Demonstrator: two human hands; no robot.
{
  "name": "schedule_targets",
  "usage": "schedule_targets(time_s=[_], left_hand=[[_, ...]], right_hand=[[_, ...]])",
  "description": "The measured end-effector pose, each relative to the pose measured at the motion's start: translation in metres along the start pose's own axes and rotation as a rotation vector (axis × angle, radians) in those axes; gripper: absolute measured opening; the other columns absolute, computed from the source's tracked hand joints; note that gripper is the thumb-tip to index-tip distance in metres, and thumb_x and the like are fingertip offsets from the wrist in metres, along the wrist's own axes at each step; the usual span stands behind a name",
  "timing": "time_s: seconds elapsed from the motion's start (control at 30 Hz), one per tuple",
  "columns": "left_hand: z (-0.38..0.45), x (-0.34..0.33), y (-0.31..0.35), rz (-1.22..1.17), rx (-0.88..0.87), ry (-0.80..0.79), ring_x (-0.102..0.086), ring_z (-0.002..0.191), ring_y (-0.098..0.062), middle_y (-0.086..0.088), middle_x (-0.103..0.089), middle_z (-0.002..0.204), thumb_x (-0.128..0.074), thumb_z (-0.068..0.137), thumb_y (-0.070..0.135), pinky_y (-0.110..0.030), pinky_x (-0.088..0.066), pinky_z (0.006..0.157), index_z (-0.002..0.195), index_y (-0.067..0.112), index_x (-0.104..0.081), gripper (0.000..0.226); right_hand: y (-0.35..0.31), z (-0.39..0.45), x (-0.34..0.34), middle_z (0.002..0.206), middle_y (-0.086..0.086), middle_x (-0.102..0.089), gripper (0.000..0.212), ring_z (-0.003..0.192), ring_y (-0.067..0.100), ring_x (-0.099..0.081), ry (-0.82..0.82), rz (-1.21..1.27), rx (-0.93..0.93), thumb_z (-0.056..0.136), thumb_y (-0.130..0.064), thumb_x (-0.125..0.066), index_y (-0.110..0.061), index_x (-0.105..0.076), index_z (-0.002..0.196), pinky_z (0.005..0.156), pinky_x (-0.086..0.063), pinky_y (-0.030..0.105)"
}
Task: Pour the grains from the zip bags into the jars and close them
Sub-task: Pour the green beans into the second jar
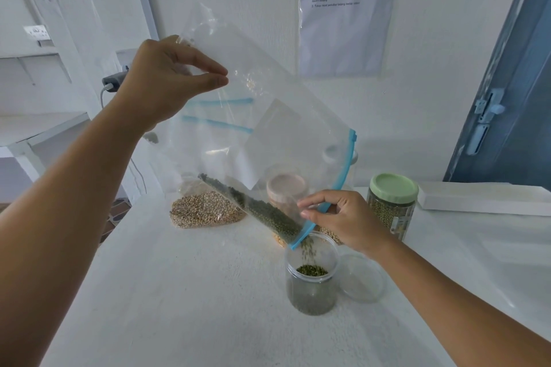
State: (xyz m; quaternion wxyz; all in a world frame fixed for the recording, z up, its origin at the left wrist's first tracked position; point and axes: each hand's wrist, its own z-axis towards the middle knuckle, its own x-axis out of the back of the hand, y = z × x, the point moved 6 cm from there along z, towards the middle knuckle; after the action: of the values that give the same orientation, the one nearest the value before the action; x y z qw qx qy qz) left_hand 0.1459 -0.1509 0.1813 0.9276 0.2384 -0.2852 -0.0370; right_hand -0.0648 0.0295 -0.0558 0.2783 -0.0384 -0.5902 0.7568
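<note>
The person's got a clear zip bag (268, 116) tilted up over the white worktop (179, 292), blue zipper end pointing down. The left hand (167, 74) pinches the bag's raised bottom corner between thumb and fingertips, high above the worktop's left side. The right hand (343, 217) pinches the blue zipper strip at the low end, thumb and forefinger closed on it, just above the open jar (311, 280).

Green grains (262, 211) are bunched along the bag's lower edge and spilling out of the mouth into that jar, which stands in the middle of the worktop and already holds a good layer of them. A clear lid (362, 278) lies flat on the worktop, touching or just beside the jar on its right.

Toward the back edge there's another bag of pale beige grains (205, 210) lying down, and a jar with a pinkish lid (287, 188) seen through the plastic. A closed green-lidded jar (392, 205) full of green grains stands near the back right. A white flat box (483, 198) sits along the back right edge. A printed sheet (346, 12) hangs on the wall behind.
</note>
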Motion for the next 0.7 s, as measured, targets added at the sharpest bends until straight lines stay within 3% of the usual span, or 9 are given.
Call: schedule_targets(time_s=[0.13, 0.3, 0.43, 0.7], left_hand=[[-0.0023, -0.0024, -0.0012, 0.003, 0.008, -0.012, -0.062, 0.085, 0.000, 0.007, -0.066, 0.096, -0.088, 0.079, 0.030, -0.010, -0.048, 0.082, 0.102, 0.019, -0.081, 0.026], [-0.0027, -0.0023, -0.0033, 0.046, 0.010, -0.028, -0.057, 0.069, -0.005, 0.008, -0.064, 0.096, -0.093, 0.072, 0.033, -0.009, -0.044, 0.072, 0.102, 0.025, -0.081, 0.033], [-0.0019, 0.0004, -0.0042, 0.100, -0.009, -0.042, -0.058, 0.073, -0.010, 0.004, -0.066, 0.102, -0.092, 0.071, 0.036, -0.011, -0.046, 0.075, 0.103, 0.028, -0.081, 0.035], [-0.0033, 0.0010, -0.0013, 0.135, -0.051, -0.058, -0.061, 0.078, -0.018, 0.001, -0.067, 0.109, -0.089, 0.074, 0.037, -0.024, -0.050, 0.084, 0.104, 0.032, -0.078, 0.032]], right_hand=[[0.0002, -0.0017, 0.0002, 0.096, -0.003, -0.080, 0.017, 0.090, 0.012, -0.075, 0.000, 0.004, -0.006, 0.089, -0.007, -0.081, -0.018, -0.083, 0.101, 0.081, -0.059, 0.021], [0.0016, -0.0006, -0.0014, 0.098, 0.000, -0.080, 0.018, 0.096, 0.018, -0.075, 0.000, 0.027, -0.014, 0.088, -0.008, -0.082, -0.019, -0.083, 0.101, 0.088, -0.062, 0.029], [0.0014, 0.0000, -0.0020, 0.097, 0.001, -0.080, 0.018, 0.094, 0.015, -0.076, -0.008, 0.019, -0.017, 0.087, -0.007, -0.082, -0.018, -0.083, 0.102, 0.087, -0.061, 0.026], [0.0022, 0.0002, -0.0038, 0.099, 0.002, -0.080, 0.020, 0.097, 0.018, -0.076, -0.017, 0.033, -0.022, 0.087, -0.006, -0.083, -0.019, -0.083, 0.101, 0.091, -0.062, 0.035]])
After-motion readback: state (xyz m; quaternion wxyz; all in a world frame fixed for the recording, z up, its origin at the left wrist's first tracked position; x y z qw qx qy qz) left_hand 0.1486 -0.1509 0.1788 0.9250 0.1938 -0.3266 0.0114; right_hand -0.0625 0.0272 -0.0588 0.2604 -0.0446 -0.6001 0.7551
